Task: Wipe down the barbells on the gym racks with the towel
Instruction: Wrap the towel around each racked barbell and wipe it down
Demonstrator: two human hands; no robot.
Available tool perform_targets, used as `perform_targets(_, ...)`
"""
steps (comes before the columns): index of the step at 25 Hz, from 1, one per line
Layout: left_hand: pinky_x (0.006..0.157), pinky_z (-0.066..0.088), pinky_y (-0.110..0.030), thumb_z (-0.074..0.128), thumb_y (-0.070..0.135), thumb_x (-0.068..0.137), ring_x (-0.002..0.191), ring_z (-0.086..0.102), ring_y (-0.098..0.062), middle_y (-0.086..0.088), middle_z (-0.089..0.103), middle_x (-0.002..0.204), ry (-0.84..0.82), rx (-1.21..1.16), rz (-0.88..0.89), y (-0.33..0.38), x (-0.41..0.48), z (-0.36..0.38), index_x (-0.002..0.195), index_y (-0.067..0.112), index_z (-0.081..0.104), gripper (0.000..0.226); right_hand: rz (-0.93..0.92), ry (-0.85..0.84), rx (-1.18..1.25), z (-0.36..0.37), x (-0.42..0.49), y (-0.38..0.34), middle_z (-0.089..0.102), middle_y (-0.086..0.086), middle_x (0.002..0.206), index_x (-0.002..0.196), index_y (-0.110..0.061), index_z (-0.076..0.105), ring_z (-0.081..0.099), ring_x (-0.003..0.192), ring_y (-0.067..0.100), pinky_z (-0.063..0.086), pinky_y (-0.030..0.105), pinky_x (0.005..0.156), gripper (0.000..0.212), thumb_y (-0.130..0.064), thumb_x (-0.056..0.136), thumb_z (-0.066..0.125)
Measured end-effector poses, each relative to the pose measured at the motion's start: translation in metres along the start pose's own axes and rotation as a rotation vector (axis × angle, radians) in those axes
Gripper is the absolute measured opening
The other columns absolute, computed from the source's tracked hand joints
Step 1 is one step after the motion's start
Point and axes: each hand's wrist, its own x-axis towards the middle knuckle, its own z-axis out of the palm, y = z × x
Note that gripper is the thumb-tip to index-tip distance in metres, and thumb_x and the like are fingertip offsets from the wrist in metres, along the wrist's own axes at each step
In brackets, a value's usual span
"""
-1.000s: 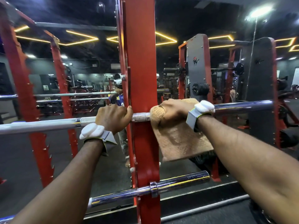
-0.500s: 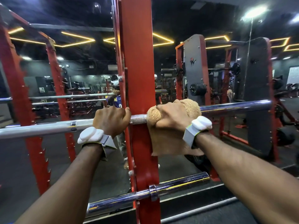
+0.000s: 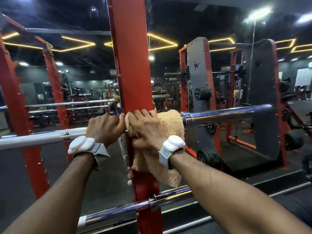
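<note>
A chrome barbell [image 3: 226, 115] lies across the red rack at chest height, running from far left to right. My left hand [image 3: 104, 127] grips its bar just left of the red upright [image 3: 133, 65]. My right hand [image 3: 145, 130] grips a tan towel [image 3: 170, 124] wrapped round the bar in front of the upright, its knuckles almost touching my left hand. The towel's loose end hangs down past my right wrist. A second barbell [image 3: 133, 206] rests lower on the same rack.
A saw-toothed red rack post [image 3: 28, 132] stands at left. Beyond the bar are a grey-and-red machine [image 3: 202, 98] with black weight plates [image 3: 208, 156], and a mirror showing more bars. Dark rubber floor lies below.
My right hand has slid the towel left along the bar until it meets my left hand at the upright. The bar's sleeve to the right is now uncovered.
</note>
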Motion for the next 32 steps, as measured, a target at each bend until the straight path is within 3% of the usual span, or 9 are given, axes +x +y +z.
perform_targets(4, 0.067, 0.045, -0.038, 0.034, 0.051, 0.099, 0.086, 0.068, -0.038, -0.014, 0.071, 0.084, 0.008, -0.005, 0.02, -0.005, 0.0, 0.003, 0.083, 0.018, 0.073, 0.053, -0.184, -0.092, 0.027, -0.005, -0.014, 0.059, 0.057, 0.006, 0.093, 0.106, -0.012, 0.054, 0.055, 0.083, 0.03, 0.044, 0.043, 0.069, 0.065, -0.041, 0.052, 0.074)
perform_targets(9, 0.066, 0.045, -0.038, 0.036, 0.05, 0.098, 0.082, 0.068, -0.039, -0.016, 0.07, 0.08, 0.004, 0.009, 0.012, -0.004, 0.0, 0.004, 0.08, 0.016, 0.072, 0.053, -0.292, -0.21, 0.003, -0.021, -0.019, 0.097, 0.061, 0.005, 0.093, 0.115, -0.015, 0.045, 0.06, 0.083, 0.028, 0.046, 0.038, 0.068, 0.07, -0.035, 0.058, 0.08)
perform_targets(14, 0.067, 0.048, -0.038, 0.035, 0.05, 0.098, 0.081, 0.068, -0.039, -0.014, 0.069, 0.078, -0.009, -0.002, 0.004, -0.005, 0.0, 0.006, 0.077, 0.016, 0.071, 0.054, -0.194, -0.295, -0.077, -0.036, -0.022, 0.115, 0.061, -0.002, 0.097, 0.115, -0.022, 0.052, 0.061, 0.09, 0.026, 0.05, 0.039, 0.074, 0.051, -0.043, 0.069, 0.06)
perform_targets(18, 0.063, 0.045, -0.037, 0.038, 0.047, 0.097, 0.075, 0.067, -0.039, -0.015, 0.068, 0.073, 0.011, 0.0, -0.009, -0.002, 0.001, 0.004, 0.076, 0.014, 0.072, 0.052, -0.174, -0.334, -0.109, -0.04, -0.034, 0.132, 0.066, -0.001, 0.099, 0.111, -0.018, 0.058, 0.058, 0.096, 0.025, 0.044, 0.041, 0.082, 0.051, -0.03, 0.062, 0.068)
perform_targets(22, 0.061, 0.039, -0.034, 0.038, 0.048, 0.097, 0.076, 0.067, -0.038, -0.014, 0.068, 0.073, 0.005, -0.015, -0.017, -0.001, 0.002, 0.004, 0.077, 0.015, 0.072, 0.051, -0.137, -0.259, -0.071, -0.034, -0.042, 0.121, 0.069, 0.004, 0.102, 0.117, -0.014, 0.062, 0.06, 0.093, 0.029, 0.045, 0.042, 0.083, 0.065, -0.025, 0.053, 0.068)
perform_targets(25, 0.059, 0.036, -0.032, 0.038, 0.049, 0.097, 0.077, 0.068, -0.037, -0.011, 0.068, 0.073, 0.003, -0.023, -0.015, -0.005, 0.0, 0.003, 0.078, 0.017, 0.072, 0.05, -0.205, -0.144, 0.022, -0.033, -0.045, 0.115, 0.07, 0.005, 0.101, 0.113, -0.012, 0.065, 0.06, 0.088, 0.03, 0.046, 0.041, 0.078, 0.063, -0.027, 0.051, 0.065)
perform_targets(32, 0.056, 0.042, -0.032, 0.041, 0.052, 0.093, 0.068, 0.064, -0.027, -0.002, 0.06, 0.061, 0.012, -0.146, -0.098, -0.008, -0.001, 0.0, 0.071, 0.018, 0.06, 0.045, -0.149, 0.179, 0.539, -0.033, -0.042, 0.09, 0.072, 0.006, 0.093, 0.104, -0.005, 0.072, 0.058, 0.082, 0.029, 0.046, 0.043, 0.074, 0.051, -0.03, 0.063, 0.054)
